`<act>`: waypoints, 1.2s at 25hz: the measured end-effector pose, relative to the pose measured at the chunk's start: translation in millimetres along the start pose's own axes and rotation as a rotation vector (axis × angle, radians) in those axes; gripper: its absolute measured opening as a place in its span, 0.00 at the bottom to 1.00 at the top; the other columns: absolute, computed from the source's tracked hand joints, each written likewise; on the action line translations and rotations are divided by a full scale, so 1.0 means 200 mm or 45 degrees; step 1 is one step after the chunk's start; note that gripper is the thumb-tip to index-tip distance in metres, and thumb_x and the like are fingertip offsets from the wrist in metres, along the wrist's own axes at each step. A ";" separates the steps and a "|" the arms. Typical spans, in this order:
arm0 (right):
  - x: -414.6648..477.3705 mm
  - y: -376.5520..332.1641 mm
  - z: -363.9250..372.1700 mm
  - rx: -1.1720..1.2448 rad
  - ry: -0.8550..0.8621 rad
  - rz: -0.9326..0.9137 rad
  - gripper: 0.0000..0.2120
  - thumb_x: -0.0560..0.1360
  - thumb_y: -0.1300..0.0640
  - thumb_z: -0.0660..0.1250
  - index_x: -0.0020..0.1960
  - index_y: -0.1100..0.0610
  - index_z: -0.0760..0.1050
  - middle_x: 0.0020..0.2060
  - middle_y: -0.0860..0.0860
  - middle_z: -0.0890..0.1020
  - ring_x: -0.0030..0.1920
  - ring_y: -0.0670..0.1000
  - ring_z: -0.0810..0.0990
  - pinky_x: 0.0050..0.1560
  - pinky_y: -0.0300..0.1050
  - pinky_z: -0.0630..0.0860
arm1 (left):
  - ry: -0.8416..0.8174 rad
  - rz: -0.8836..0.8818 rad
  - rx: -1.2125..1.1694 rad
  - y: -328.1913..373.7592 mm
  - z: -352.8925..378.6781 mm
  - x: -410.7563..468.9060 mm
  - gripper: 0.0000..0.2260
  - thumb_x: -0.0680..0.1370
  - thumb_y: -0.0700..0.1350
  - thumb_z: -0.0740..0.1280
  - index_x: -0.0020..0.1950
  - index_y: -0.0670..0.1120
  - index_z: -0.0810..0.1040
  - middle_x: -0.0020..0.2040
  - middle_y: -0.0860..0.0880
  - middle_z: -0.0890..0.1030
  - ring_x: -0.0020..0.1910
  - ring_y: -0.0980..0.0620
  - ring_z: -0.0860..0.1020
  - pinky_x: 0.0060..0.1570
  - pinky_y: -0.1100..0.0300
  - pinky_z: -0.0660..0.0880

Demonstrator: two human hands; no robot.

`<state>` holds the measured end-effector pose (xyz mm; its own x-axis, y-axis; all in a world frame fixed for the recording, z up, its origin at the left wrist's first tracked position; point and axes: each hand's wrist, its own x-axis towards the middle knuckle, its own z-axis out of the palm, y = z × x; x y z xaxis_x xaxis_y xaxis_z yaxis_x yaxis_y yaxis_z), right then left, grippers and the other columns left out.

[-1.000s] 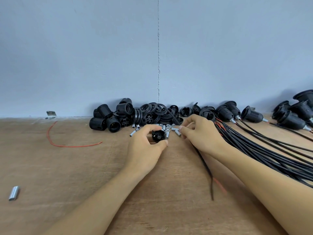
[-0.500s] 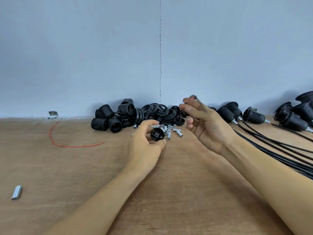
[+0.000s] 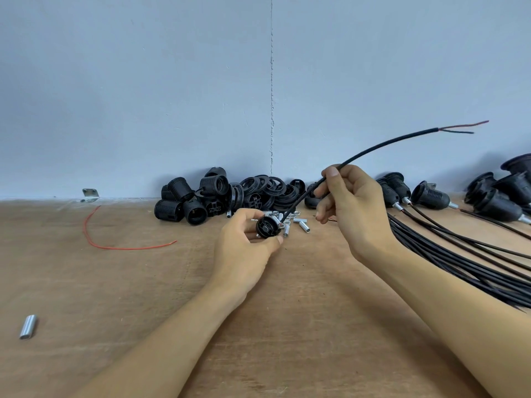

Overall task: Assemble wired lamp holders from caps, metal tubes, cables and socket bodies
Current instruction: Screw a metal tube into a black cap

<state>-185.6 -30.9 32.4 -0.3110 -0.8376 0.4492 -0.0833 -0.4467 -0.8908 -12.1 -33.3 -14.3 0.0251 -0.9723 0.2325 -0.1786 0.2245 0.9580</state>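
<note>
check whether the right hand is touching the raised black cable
Touching. The head view shows the right hand pinching the black cable between thumb and fingers, with no gap.

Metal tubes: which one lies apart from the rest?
The tube at the table's near left edge, lying alone; all the others cluster just beyond the left hand.

The cap [image 3: 268,226] is black, and so is the cable [image 3: 370,150], whose stripped end shows one red inner wire [image 3: 464,124] and one dark one. The small metal tubes [image 3: 301,224] are shiny silver, like the lone tube [image 3: 28,327] and the bracket [image 3: 90,193]. The socket bodies [image 3: 181,191] are black with ribbed thread lines; the cable bundle [image 3: 459,254] is black too. A loose wire [image 3: 129,249] is bright red. The table [image 3: 143,297] is tan wood grain, the wall [image 3: 143,81] plain pale blue-grey
</note>
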 end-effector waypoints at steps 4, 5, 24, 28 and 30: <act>-0.01 -0.01 0.00 0.083 -0.026 0.009 0.09 0.84 0.57 0.60 0.49 0.60 0.75 0.33 0.49 0.81 0.23 0.50 0.76 0.26 0.41 0.73 | -0.017 0.005 -0.019 0.00 0.00 0.00 0.18 0.69 0.39 0.80 0.51 0.56 0.79 0.47 0.57 0.86 0.46 0.61 0.82 0.48 0.62 0.76; 0.00 -0.01 0.00 0.105 -0.016 0.017 0.09 0.84 0.57 0.60 0.49 0.59 0.75 0.33 0.49 0.81 0.23 0.50 0.75 0.26 0.41 0.73 | -0.024 0.004 -0.020 0.00 0.00 0.00 0.18 0.69 0.39 0.80 0.51 0.56 0.79 0.46 0.57 0.86 0.45 0.62 0.82 0.47 0.64 0.75; -0.02 0.01 0.00 0.088 -0.086 0.069 0.10 0.84 0.59 0.59 0.48 0.62 0.75 0.33 0.51 0.82 0.23 0.52 0.75 0.26 0.42 0.72 | -0.007 0.053 -0.077 0.01 0.00 -0.01 0.15 0.70 0.47 0.80 0.51 0.59 0.79 0.46 0.61 0.85 0.45 0.62 0.82 0.50 0.57 0.78; -0.03 0.00 0.01 0.029 -0.126 -0.010 0.12 0.83 0.57 0.62 0.48 0.66 0.76 0.34 0.51 0.83 0.24 0.52 0.74 0.26 0.42 0.72 | 0.037 0.080 0.016 0.00 0.00 -0.01 0.16 0.70 0.47 0.80 0.52 0.59 0.78 0.46 0.59 0.85 0.47 0.62 0.80 0.52 0.58 0.77; -0.04 -0.01 0.01 0.037 -0.121 -0.007 0.12 0.83 0.57 0.63 0.49 0.66 0.76 0.35 0.52 0.84 0.24 0.51 0.74 0.27 0.42 0.72 | 0.011 0.111 0.059 0.01 0.01 -0.02 0.16 0.71 0.48 0.80 0.54 0.59 0.79 0.47 0.58 0.85 0.47 0.61 0.80 0.51 0.60 0.77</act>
<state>-180.5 -25.2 30.8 -0.2193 -0.8606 0.4597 -0.0567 -0.4591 -0.8866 -13.9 -28.0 -13.1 0.0158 -0.9484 0.3166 -0.2255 0.3051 0.9252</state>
